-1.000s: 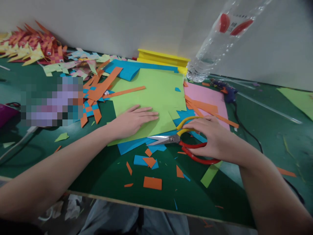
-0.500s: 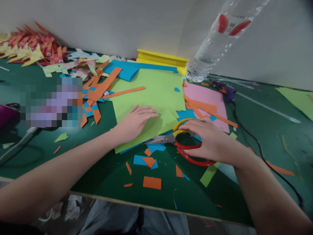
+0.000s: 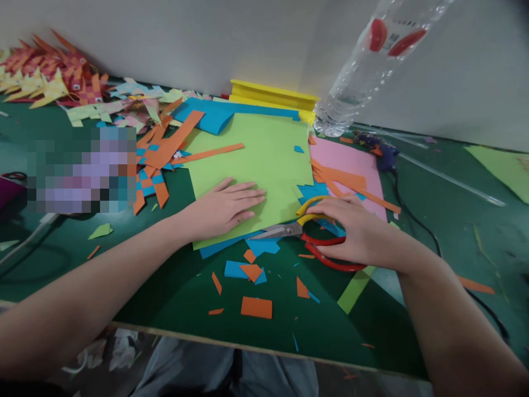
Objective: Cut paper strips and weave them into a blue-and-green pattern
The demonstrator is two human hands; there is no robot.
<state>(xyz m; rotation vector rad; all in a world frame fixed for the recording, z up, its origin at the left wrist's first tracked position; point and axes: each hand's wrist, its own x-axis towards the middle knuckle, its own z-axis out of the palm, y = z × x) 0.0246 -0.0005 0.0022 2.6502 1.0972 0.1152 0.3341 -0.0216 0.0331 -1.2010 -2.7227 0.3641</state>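
My left hand (image 3: pixel 223 207) lies flat, fingers stretched out, on a light green paper sheet (image 3: pixel 256 160) that covers blue sheets. My right hand (image 3: pixel 351 229) rests over scissors (image 3: pixel 308 237) with one yellow and one red handle, fingers curled around the handles. The metal blades point left, closed, at the green sheet's lower edge. A pink sheet (image 3: pixel 351 162) with orange strips lies just behind my right hand.
Orange and blue scraps (image 3: pixel 252 275) litter the green table (image 3: pixel 173 298) near its front edge. A clear plastic bottle (image 3: pixel 359 71) stands behind, beside a yellow paper stack (image 3: pixel 275 96). A woven orange-blue piece (image 3: pixel 152 179) and folded paper figures (image 3: pixel 45 82) lie left. A glue gun (image 3: pixel 378 148) with cable lies right.
The green sheet under my left hand shifted slightly over the blue one. My right hand stayed on the scissors, which slid a little up and left.
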